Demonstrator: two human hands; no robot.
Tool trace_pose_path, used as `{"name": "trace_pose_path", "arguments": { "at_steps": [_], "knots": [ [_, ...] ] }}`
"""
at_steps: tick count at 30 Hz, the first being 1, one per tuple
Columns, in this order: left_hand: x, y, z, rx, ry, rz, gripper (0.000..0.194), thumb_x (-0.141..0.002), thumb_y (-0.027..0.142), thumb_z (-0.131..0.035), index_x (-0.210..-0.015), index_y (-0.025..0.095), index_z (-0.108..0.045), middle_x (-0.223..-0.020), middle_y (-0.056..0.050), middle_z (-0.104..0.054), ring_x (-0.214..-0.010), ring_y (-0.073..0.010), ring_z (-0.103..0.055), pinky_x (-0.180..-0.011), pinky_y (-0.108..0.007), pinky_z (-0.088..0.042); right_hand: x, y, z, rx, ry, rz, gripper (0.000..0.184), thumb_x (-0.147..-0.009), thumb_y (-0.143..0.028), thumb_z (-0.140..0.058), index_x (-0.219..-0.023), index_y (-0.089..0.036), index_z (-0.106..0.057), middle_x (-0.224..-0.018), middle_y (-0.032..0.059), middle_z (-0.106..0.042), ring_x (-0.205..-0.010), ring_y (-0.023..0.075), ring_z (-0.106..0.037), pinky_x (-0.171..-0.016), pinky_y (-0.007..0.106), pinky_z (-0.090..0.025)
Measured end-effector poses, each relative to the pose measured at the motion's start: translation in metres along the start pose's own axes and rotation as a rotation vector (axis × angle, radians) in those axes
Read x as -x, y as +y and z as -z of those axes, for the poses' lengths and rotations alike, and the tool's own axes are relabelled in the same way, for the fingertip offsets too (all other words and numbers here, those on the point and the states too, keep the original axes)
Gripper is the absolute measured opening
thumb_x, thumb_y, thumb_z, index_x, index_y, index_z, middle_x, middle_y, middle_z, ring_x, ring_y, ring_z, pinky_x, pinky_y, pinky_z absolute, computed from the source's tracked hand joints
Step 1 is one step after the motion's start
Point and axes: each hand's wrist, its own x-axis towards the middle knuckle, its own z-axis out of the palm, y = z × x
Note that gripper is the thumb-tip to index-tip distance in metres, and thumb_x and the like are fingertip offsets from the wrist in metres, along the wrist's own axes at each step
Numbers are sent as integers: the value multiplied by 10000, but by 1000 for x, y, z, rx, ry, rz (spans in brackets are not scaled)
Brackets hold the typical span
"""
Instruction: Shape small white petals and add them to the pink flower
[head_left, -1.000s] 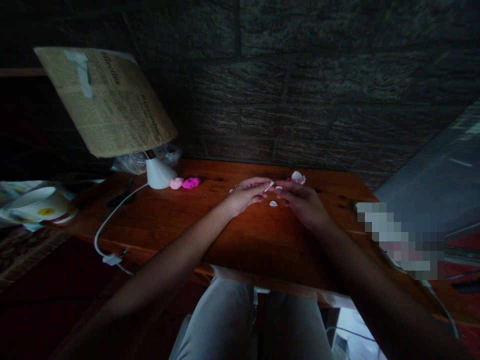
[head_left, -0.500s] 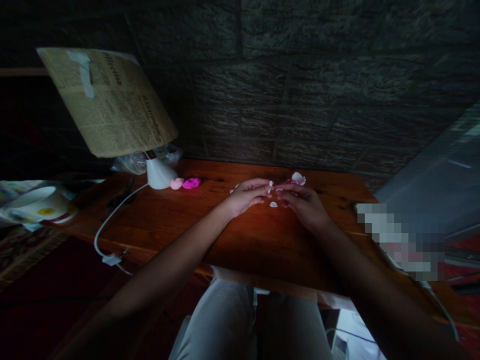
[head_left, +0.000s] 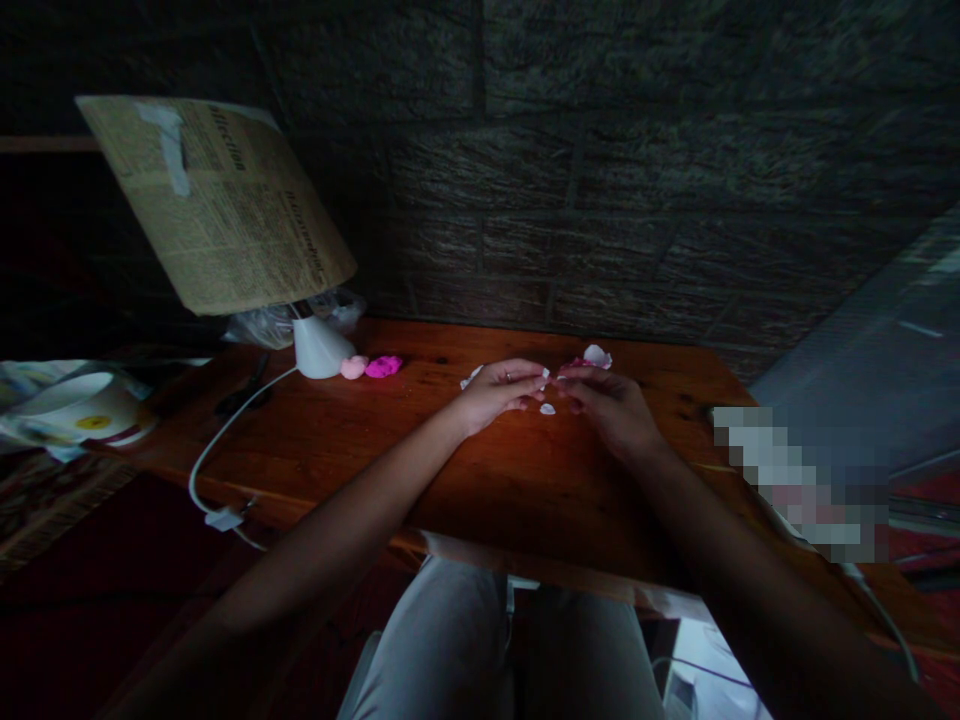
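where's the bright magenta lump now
In the head view, the bright magenta lump lies on the brown wooden table, left of the left hand and just right of the pale pink lump by the white lamp base.

Below the near edge of the surface (head_left: 517, 490), your trousers (head_left: 442, 640) are pale grey and plain, lighter on the left thigh, dimmer on the right. Over the surface, your forearms (head_left: 364, 510) are bare; a thin ring (head_left: 508, 377) circles a finger of your left hand (head_left: 499, 393).

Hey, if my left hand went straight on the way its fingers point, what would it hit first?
Most likely your right hand, whose fingertips face your left hand closely; any depth gap is hard to judge.
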Motion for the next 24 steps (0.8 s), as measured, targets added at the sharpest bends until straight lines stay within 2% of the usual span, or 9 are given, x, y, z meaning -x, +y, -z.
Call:
{"name": "trace_pose_path", "arguments": {
  "at_steps": [7, 12, 16, 21, 24],
  "knots": [
    [2, 1, -4, -31, 7, -15, 474, -570, 394, -944, -917, 155, -728, -810, -7, -705, -719, -84, -633, -637, -196, -413, 0, 0, 1, -14, 55, 8, 344, -535, -441, -926, -770, -225, -795, -862, 24, -726, -724, 151, -585, -620, 290, -455],
    [2, 1, -4, -25, 13, -24, 441, -591, 368, -932, -910, 150, -721, -817, -23, -722, -744, -104, -655, -658, -214, -430, -1, 1, 0, -58, 21, -22, 375, -492, -446, -952, -759, -235, -793, -860, 28, -732, -758, 180, -650, -736, 354, -552],
    [2, 1, -4, -27, 26, -38, 408, -605, 341, -923, -906, 150, -724, -824, -26, -729, -752, -109, -662, -671, -222, -444, 0, 1, 0, -117, 9, -25, 348, -494, -407, -954, -740, -226, -788, -831, 27, -744, -754, 183, -680, -801, 384, -578],
    [1, 0, -4, -25, 23, -39, 412, -604, 335, -924, -913, 150, -724, -825, -25, -736, -751, -108, -671, -673, -221, -455, 1, 0, 0, -166, 15, -21, 355, -528, -327, -930, -847, -250, -795, -825, 4, -760, -778, 175, -700, -778, 356, -572],
    [1, -1, -4, -39, 24, -39, 415, -613, 343, -922, -921, 149, -724, -824, -29, -738, -753, -111, -673, -674, -221, -458, 1, 1, 0, -143, 19, -26, 326, -554, -336, -911, -848, -247, -799, -838, 13, -768, -798, 182, -707, -756, 344, -567]
  ]
}}
